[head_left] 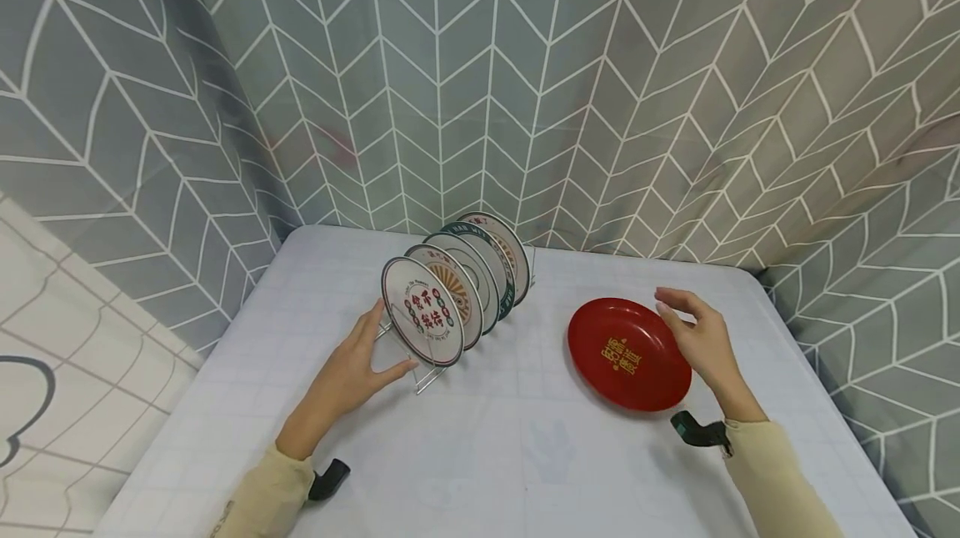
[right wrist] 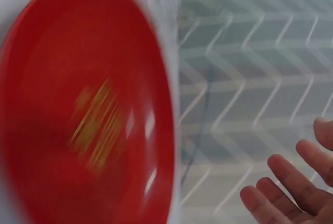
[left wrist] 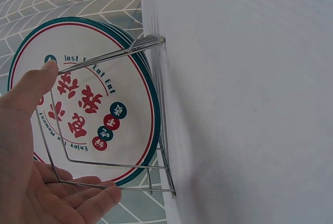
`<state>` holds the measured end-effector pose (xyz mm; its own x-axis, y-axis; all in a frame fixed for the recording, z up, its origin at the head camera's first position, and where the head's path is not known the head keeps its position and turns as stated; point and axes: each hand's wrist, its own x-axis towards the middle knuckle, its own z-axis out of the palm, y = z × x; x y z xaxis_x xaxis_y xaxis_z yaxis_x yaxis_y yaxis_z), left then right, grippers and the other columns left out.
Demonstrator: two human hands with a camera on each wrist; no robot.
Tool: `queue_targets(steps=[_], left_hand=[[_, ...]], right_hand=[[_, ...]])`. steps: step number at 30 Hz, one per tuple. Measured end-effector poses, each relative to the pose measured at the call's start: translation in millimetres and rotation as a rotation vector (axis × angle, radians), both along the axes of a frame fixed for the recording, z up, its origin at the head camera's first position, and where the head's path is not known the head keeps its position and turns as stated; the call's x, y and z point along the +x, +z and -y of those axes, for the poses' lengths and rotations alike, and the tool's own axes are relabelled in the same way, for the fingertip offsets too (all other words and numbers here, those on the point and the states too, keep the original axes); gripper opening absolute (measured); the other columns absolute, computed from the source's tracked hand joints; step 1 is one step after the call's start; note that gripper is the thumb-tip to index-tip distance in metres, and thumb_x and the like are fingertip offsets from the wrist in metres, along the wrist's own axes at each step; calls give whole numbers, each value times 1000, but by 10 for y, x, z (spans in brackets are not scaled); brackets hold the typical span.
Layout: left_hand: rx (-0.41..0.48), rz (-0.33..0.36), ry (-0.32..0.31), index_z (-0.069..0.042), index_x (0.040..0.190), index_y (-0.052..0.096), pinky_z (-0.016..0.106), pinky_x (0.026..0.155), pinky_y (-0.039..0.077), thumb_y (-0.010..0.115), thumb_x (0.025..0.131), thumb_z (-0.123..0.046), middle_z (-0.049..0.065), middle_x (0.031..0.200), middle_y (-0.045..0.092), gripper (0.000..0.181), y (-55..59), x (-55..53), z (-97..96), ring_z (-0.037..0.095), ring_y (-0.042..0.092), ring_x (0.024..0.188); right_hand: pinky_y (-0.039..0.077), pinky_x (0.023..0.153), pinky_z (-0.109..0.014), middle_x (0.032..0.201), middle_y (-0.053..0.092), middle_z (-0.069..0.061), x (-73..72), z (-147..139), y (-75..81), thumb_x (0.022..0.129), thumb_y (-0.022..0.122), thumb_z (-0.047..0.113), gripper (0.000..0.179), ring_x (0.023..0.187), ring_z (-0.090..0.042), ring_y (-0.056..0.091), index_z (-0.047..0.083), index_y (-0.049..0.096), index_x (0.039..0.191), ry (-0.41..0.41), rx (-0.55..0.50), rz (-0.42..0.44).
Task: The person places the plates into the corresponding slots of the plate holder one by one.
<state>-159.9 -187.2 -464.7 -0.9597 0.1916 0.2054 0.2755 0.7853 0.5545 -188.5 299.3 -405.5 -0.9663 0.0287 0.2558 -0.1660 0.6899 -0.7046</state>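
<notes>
A wire plate rack stands left of centre, with several round patterned plates upright in a row. Its nearest plate is white with red characters and a green and red rim. My left hand is at the rack's near left side, thumb and fingers spread. In the left wrist view the thumb tip overlaps a rack wire, and the fingers lie along the lower wires. A red plate with gold characters lies to the right on the table. Over its right rim is my right hand, fingers relaxed, holding nothing.
The white-covered table carries the rack and the red plate. Patterned grey curtains hang behind it and along both sides. Dark wrist devices sit by the cuffs of both sleeves.
</notes>
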Motion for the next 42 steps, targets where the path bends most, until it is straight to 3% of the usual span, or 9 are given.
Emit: queue_targets(steps=[5,7,10,13,17,21,32,38,42], left_hand=[[1,-18,-8,-4,157,12,58,107,41,72,80,-59,23,155,32,112,0,-6,-5,42,42,137],[0,-19,-8,-4,157,13,58,107,41,72,80,-59,24,155,32,111,1,-5,-7,42,42,137],[-3,-13,-5,-4,157,12,59,107,41,72,80,-59,25,155,32,112,7,2,-6,44,41,137],[-2,-7,-2,-5,157,11,59,108,39,72,80,-59,25,155,31,112,21,8,2,44,39,138],[-8,-7,0,-6,158,9,58,110,38,72,81,-59,25,156,30,112,33,7,14,43,38,140],[-8,-2,1,-6,158,8,58,111,37,72,81,-58,25,156,29,113,27,5,21,43,37,140],[-7,-15,0,-4,157,11,59,108,39,73,82,-55,27,154,32,111,-8,1,-3,45,40,137],[-15,-11,-1,-4,157,11,59,109,39,72,82,-56,27,154,31,111,-11,-2,-11,45,39,138],[-14,-13,-1,-3,157,11,59,109,38,72,81,-57,28,155,30,111,-10,-3,-11,46,39,138]], right_hand=[[38,74,5,131,59,-25,169,-391,-247,102,51,27,44,99,18,42,-2,53,135,-113,42,58],[41,71,3,130,58,-27,245,-497,-340,102,51,27,46,91,24,37,-4,50,137,-154,14,99],[51,68,-6,127,56,-31,348,-605,-469,102,51,26,51,83,20,49,-8,44,139,-177,-79,196],[59,68,-20,120,57,-27,431,-648,-563,103,50,27,57,77,8,61,-9,34,144,-160,-194,329],[62,69,-32,108,62,-13,467,-617,-624,104,47,34,65,77,-7,68,-8,24,149,-83,-297,489],[62,69,-35,94,63,-7,438,-539,-645,104,45,39,70,75,-13,69,-10,21,148,-25,-349,578],[62,68,-32,85,62,-5,400,-499,-655,108,35,29,57,72,-13,65,-14,24,145,-34,-355,602],[62,76,-31,98,59,13,393,-483,-655,107,34,35,62,82,-4,62,-6,17,150,-62,-512,582],[61,77,-30,97,55,23,377,-462,-629,106,34,41,67,84,-1,63,-2,12,152,-68,-600,568]])
